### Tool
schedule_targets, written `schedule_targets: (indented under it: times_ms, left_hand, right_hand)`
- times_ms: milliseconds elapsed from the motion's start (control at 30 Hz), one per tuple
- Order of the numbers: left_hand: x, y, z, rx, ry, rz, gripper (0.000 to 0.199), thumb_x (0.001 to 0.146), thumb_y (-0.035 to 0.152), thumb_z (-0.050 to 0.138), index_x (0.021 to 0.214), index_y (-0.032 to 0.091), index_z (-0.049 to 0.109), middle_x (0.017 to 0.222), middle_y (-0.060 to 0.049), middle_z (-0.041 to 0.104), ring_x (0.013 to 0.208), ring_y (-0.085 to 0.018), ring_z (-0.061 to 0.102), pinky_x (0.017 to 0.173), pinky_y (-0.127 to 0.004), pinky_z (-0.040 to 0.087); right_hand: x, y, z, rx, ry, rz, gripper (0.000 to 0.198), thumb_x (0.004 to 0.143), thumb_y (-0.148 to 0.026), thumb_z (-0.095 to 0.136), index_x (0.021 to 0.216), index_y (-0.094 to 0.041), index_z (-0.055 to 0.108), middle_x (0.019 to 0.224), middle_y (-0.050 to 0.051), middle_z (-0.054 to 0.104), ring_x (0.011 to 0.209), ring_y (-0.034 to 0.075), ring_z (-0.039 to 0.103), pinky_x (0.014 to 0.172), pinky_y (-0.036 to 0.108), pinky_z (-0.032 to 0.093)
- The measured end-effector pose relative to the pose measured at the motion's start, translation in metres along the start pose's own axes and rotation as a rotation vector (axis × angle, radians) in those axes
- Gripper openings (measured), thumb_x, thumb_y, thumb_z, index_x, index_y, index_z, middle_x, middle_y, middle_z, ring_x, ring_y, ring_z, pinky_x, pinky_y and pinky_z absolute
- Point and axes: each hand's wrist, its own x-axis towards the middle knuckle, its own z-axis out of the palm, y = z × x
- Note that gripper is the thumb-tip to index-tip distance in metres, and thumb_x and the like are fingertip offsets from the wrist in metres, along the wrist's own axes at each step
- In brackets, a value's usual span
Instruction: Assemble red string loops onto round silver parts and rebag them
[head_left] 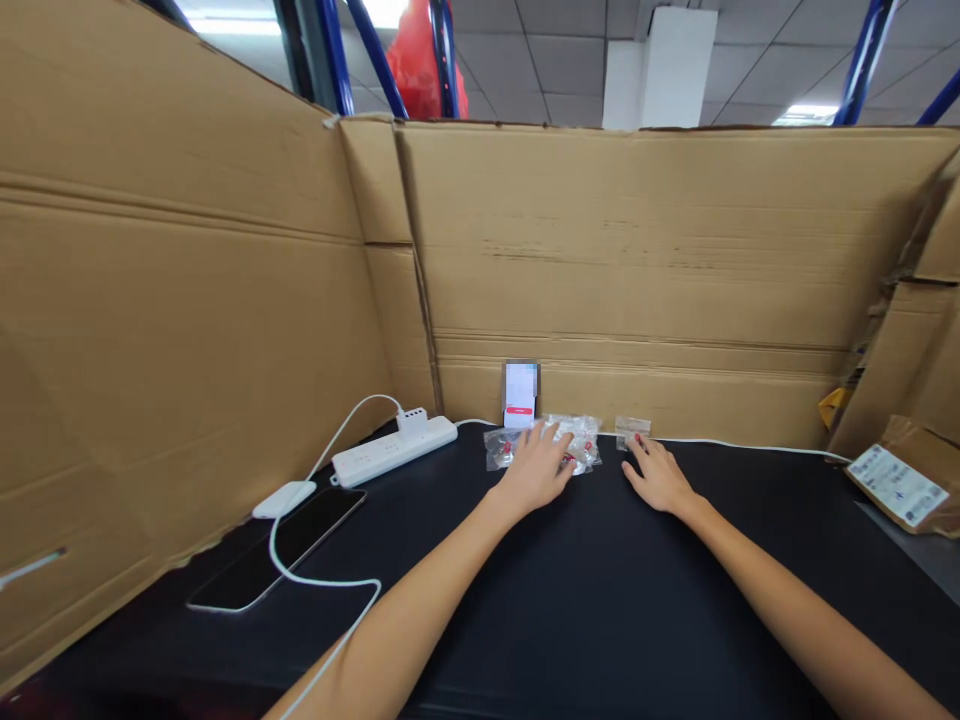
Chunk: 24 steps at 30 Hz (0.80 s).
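My left hand reaches over a group of clear plastic bags with small red items inside, its fingers spread and lying on or just above them. My right hand is at a separate small clear bag, with its fingertips over the bag's lower edge and its fingers apart. A bit of red shows by those fingertips, too small to name. Behind the bags a phone with a lit screen leans upright against the cardboard. Part of the bag group is hidden under my left hand.
Cardboard walls enclose the black table surface. On the left lie a white power strip, a white charger block, a dark tablet-like device and a loose white cable crossing my left forearm. A labelled brown package sits right.
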Motion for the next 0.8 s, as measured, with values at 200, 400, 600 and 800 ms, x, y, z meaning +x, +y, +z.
schedule_targets:
  times_ms: [200, 400, 600, 800]
  left_hand:
    - [-0.009, -0.010, -0.011, 0.070, -0.314, -0.412, 0.072, 0.077, 0.061, 0.055, 0.138, 0.024, 0.044, 0.141, -0.023, 0.041, 0.128, -0.052, 0.031, 0.092, -0.069, 0.027]
    - [-0.017, 0.003, 0.001, 0.122, -0.185, -0.251, 0.062, 0.087, 0.052, 0.042, 0.141, 0.022, 0.039, 0.141, -0.019, 0.041, 0.120, -0.040, 0.043, 0.096, -0.054, 0.032]
    - [-0.020, 0.010, 0.004, 0.040, -0.104, -0.175, 0.057, 0.091, 0.050, 0.037, 0.141, 0.022, 0.040, 0.143, -0.015, 0.038, 0.121, -0.035, 0.041, 0.098, -0.048, 0.033]
    - [-0.018, 0.017, 0.010, -0.005, -0.108, -0.171, 0.060, 0.089, 0.049, 0.042, 0.141, 0.019, 0.041, 0.146, -0.017, 0.035, 0.130, -0.039, 0.033, 0.100, -0.052, 0.033]
  right_hand:
    - [-0.015, -0.019, -0.011, 0.045, 0.072, -0.131, 0.039, 0.092, -0.030, 0.043, 0.127, -0.021, 0.058, 0.131, 0.014, 0.054, 0.115, 0.029, 0.049, 0.095, 0.042, 0.040]
    - [-0.019, -0.043, -0.012, 0.093, 0.104, -0.201, 0.038, 0.091, -0.030, 0.047, 0.127, -0.024, 0.057, 0.125, 0.012, 0.055, 0.112, 0.027, 0.051, 0.095, 0.045, 0.043]
    - [-0.022, -0.046, -0.011, 0.155, 0.135, -0.158, 0.038, 0.088, -0.030, 0.052, 0.124, -0.020, 0.058, 0.123, 0.013, 0.056, 0.114, 0.027, 0.052, 0.097, 0.044, 0.044]
    - [-0.029, -0.053, -0.015, 0.174, 0.133, -0.095, 0.047, 0.088, -0.031, 0.050, 0.132, -0.014, 0.050, 0.134, 0.015, 0.050, 0.122, 0.026, 0.048, 0.104, 0.042, 0.040]
